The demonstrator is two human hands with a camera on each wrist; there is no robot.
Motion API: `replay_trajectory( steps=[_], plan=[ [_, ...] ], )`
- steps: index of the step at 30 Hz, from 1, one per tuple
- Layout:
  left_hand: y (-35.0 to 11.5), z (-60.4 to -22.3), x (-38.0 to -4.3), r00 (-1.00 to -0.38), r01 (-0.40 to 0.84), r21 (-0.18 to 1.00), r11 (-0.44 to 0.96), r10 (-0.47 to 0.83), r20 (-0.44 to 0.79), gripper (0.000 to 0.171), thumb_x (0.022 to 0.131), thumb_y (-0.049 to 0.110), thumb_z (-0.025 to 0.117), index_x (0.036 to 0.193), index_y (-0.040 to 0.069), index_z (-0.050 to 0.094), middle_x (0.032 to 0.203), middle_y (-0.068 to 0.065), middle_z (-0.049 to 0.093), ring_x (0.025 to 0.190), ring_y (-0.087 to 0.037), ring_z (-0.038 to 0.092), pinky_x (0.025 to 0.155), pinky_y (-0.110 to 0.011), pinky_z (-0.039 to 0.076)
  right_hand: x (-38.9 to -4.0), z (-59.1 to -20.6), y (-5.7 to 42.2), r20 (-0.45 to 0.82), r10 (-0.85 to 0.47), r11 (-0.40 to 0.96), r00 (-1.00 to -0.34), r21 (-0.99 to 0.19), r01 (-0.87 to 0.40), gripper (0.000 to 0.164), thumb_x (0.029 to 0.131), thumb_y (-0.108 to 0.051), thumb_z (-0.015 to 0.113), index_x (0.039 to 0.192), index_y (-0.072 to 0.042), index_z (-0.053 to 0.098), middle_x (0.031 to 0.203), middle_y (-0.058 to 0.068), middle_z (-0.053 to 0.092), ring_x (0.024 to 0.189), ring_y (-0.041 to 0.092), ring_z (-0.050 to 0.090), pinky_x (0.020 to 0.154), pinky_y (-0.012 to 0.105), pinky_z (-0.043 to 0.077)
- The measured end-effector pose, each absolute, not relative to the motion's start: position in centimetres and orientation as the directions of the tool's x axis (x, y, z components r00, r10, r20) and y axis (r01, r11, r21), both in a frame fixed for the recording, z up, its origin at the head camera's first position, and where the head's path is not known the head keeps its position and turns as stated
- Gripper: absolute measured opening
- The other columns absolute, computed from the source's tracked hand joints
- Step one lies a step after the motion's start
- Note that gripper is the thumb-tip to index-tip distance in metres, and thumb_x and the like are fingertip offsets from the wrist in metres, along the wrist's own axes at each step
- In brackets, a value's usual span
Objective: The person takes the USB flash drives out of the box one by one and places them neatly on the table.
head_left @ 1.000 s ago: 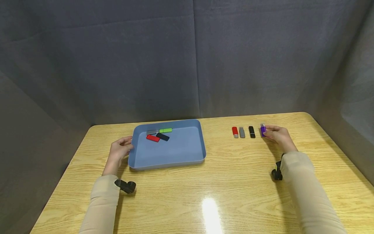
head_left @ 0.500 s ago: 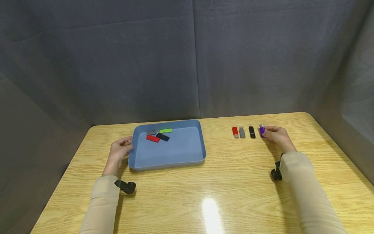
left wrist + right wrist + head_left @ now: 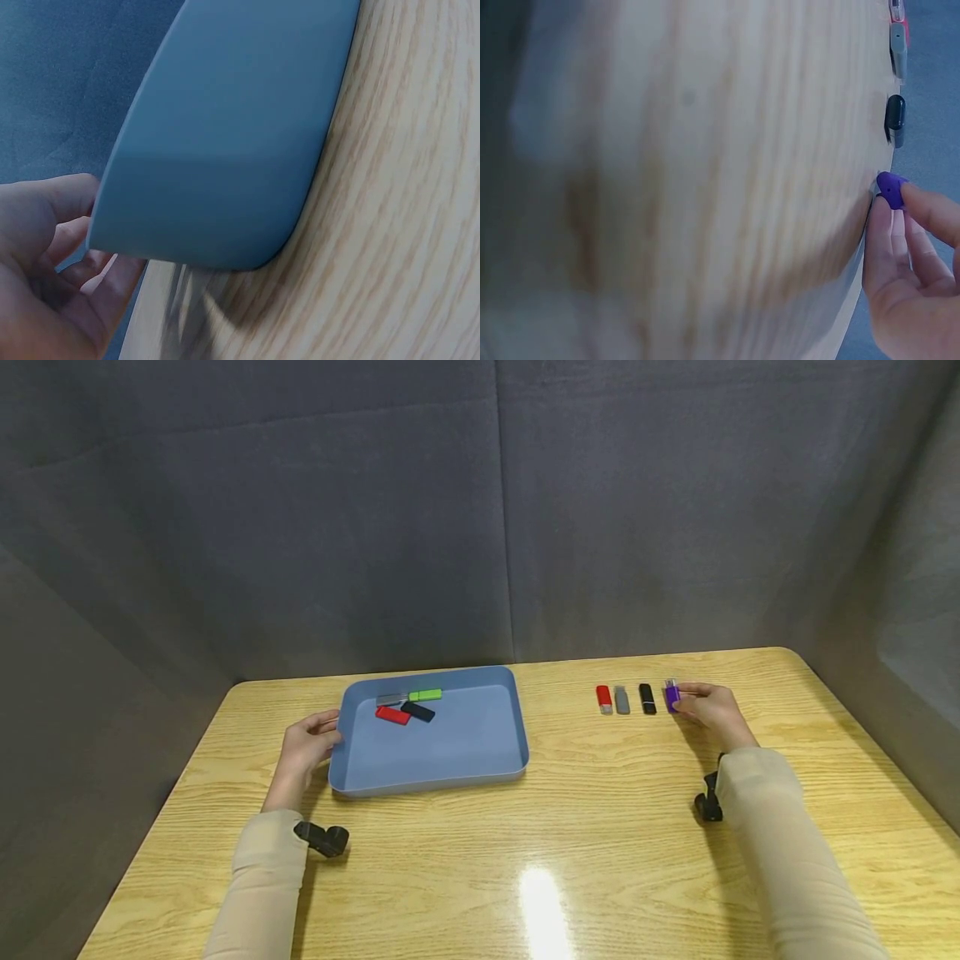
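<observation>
At the table's right, my right hand (image 3: 716, 710) pinches a purple USB stick (image 3: 672, 697) between thumb and fingers. The stick's metal plug points toward the back. In the right wrist view its purple end (image 3: 891, 189) shows close over the wood. To its left, in a row, lie a black USB stick (image 3: 647, 699), a grey one (image 3: 622, 700) and a red one (image 3: 603, 699). My left hand (image 3: 306, 745) rests its fingertips against the left side of a blue tray (image 3: 442, 752), fingers loosely extended. In the left wrist view the tray's wall (image 3: 217, 150) partly hides those fingers.
Inside the tray, toward its back left, lie a green USB stick (image 3: 426, 694), a grey one (image 3: 389, 700), a red one (image 3: 392, 715) and a black one (image 3: 418, 712). Dark grey curtains (image 3: 375, 527) stand behind and beside the wooden table (image 3: 450, 860).
The right hand has shifted the purple USB stick slightly left, toward the black one, and turned it a little. The left hand and tray have stayed in place.
</observation>
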State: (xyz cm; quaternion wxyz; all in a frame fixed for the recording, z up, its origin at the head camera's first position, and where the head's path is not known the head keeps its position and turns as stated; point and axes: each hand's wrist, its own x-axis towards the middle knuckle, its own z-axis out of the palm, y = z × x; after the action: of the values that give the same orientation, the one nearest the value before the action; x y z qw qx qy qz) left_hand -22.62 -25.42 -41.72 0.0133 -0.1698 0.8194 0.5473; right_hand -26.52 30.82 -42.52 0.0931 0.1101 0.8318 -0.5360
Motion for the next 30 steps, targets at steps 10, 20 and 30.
replay_trajectory(
  steps=[10,20,30],
  plan=[
    [-25.41,-41.75,-22.62,-0.939,-0.302,0.893,0.335,-0.267,-0.217,0.053,0.087,0.002,0.050,0.140,0.002,0.046,0.138,-0.022,0.051,0.097,-0.009,0.057,0.069,-0.013,0.047,-26.50,-42.44,30.54,-0.252,0.088,0.426,-0.964,-0.865,0.265,0.053,0.096,-0.008,0.047,0.142,0.013,0.032,0.146,0.032,0.033,0.094,0.005,0.054,0.075,0.007,0.049],
    [-25.44,-41.86,-22.73,-0.937,-0.304,0.895,0.327,-0.270,-0.220,0.053,0.087,0.001,0.051,0.140,0.002,0.046,0.138,-0.021,0.051,0.098,-0.009,0.057,0.069,-0.013,0.048,-26.47,-42.52,30.57,-0.259,0.120,0.403,-0.958,-0.870,0.285,0.053,0.096,-0.009,0.048,0.142,0.012,0.033,0.148,0.031,0.032,0.083,-0.005,0.049,0.075,0.007,0.049],
    [-25.45,-41.95,-22.69,-0.939,-0.295,0.901,0.319,-0.270,-0.212,0.053,0.086,0.001,0.050,0.140,0.002,0.046,0.138,-0.021,0.051,0.092,-0.005,0.057,0.069,-0.013,0.049,-26.55,-42.58,30.68,-0.272,0.151,0.417,-0.950,-0.854,0.311,0.052,0.095,-0.009,0.050,0.141,0.011,0.036,0.145,0.031,0.036,0.072,-0.011,0.048,0.069,0.008,0.048]
  ],
)
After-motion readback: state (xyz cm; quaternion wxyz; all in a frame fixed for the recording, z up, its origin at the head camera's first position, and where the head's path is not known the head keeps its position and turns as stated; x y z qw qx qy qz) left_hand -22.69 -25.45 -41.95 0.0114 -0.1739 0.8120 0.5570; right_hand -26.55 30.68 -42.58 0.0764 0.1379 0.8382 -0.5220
